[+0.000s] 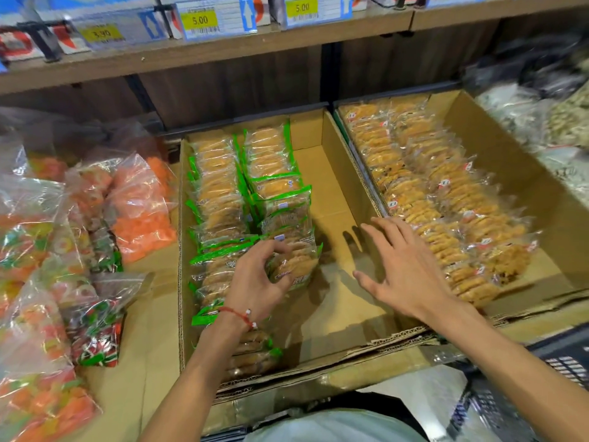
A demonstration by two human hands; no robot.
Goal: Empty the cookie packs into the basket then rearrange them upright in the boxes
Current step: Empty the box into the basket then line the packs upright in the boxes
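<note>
Left hand (259, 275) fingers curl round green-edged cookie packs (291, 263), propping that row upright in the left box (328, 199); right hand (401, 266) hovers spread wide, holding nothing, over the box's bare half; basket (567, 355) at lower right.

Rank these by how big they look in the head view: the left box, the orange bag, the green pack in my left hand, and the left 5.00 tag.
1. left box
2. orange bag
3. green pack
4. 5.00 tag: looks smallest, but it sits farther from the camera, so this last pair is unsure.
</note>
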